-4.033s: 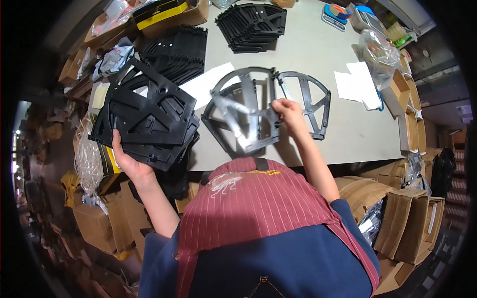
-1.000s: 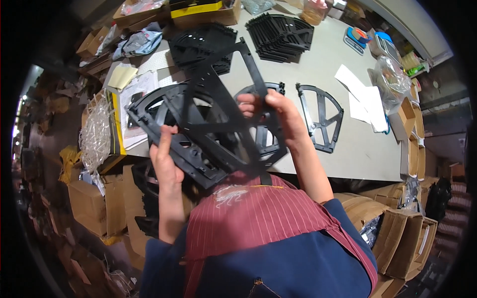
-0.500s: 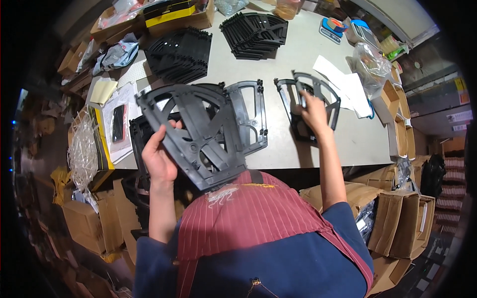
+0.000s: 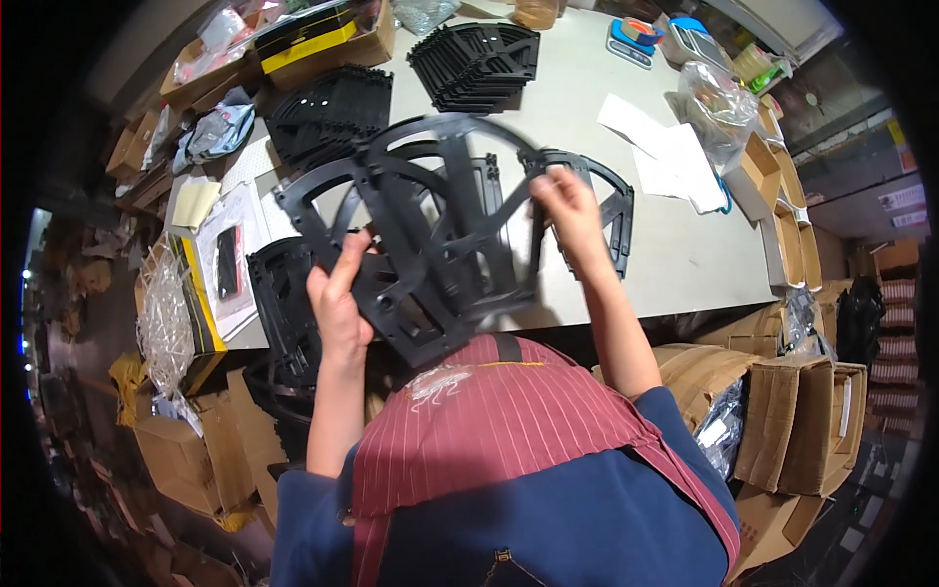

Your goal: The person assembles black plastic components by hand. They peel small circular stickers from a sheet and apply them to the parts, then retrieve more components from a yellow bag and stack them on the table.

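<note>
My left hand point(image 4: 342, 298) grips the lower left side of a black plastic fan-shaped frame point(image 4: 399, 230), tilted up in front of my apron. With its fingers pinched on the right edge, my right hand point(image 4: 569, 210) holds a second such frame point(image 4: 456, 171). This second frame overlaps the first from the right; whether they touch is unclear. Behind my right hand, another black frame point(image 4: 618, 210) lies on the table. More frames point(image 4: 284, 303) stand at the near left edge, left of my left hand. Part of a further frame shows behind the held ones.
Two stacks of black frames point(image 4: 333, 112) point(image 4: 474, 68) rest at the back of the grey table point(image 4: 685, 274). A phone point(image 4: 230, 262) lies on papers at left. White sheets point(image 4: 675, 161), a scale point(image 4: 629, 49) and a plastic bag point(image 4: 719, 108) are at right. Cardboard boxes point(image 4: 797, 421) surround the table.
My right hand has moved left, bringing a frame from the right of the table up against the one in my left hand. The left-hand frame has shifted slightly.
</note>
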### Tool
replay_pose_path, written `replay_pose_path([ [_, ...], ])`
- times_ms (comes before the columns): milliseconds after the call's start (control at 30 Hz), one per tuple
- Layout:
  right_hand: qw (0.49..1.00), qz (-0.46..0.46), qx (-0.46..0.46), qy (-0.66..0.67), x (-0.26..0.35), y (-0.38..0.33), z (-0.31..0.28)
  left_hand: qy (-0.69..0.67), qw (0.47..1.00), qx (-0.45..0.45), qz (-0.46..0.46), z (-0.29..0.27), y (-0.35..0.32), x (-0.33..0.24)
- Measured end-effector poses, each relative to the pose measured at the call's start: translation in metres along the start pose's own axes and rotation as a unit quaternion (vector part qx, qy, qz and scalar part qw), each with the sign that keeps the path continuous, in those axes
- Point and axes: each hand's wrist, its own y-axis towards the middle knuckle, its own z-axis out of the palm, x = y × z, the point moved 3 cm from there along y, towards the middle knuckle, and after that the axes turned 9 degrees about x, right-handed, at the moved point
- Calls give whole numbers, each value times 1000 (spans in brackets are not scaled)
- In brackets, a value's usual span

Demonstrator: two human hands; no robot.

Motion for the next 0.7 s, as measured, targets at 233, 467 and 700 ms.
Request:
replay_pose_path([
  [233,932,12,-245,-265,-63,26,-216,-159,982,33,-95,-34,-3,-4],
  [467,699,104,-86,-702,-75,20,-169,-182,974,91,-98,-26,-9,6],
  [700,938,-157,201,-235,54,-18,41,-47,991,114,-51,2,-4,3],
])
